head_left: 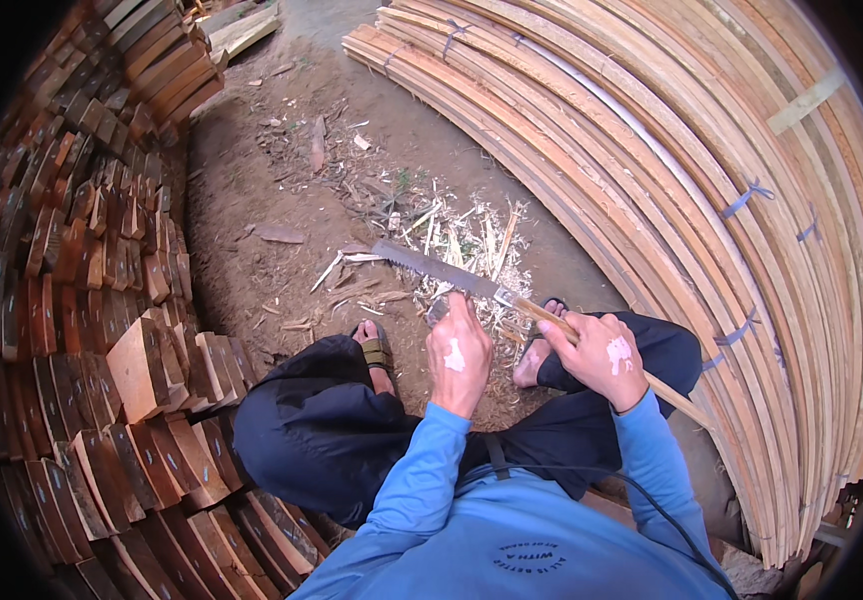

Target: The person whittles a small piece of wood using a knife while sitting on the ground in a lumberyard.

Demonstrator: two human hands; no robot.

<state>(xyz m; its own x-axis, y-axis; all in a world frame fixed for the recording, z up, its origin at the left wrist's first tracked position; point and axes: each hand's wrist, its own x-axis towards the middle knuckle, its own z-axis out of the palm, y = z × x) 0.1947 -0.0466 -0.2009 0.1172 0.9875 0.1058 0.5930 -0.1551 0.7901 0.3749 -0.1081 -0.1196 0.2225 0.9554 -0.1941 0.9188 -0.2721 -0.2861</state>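
Observation:
A saw [442, 269] with a grey toothed blade and a long wooden handle slants across in front of me, its tip to the far left. Around the handle [677, 399], my right hand [607, 358] is closed, with the rear end sticking out past it. My left hand [460, 350] is closed just below the blade. A small dark grey piece [438, 309] shows beside its fingers; the rest is hidden, so its kind cannot be told. Under the blade lie pale wood shavings [507, 265] on the dirt.
Long bundled wood strips [592, 130] tied with bluish bands lie along the right. Stacked short boards [102, 330] rise along the left. My sandalled feet [376, 355] stand either side of the shavings. Scraps of bark and wood [279, 233] are scattered on the ground [242, 180].

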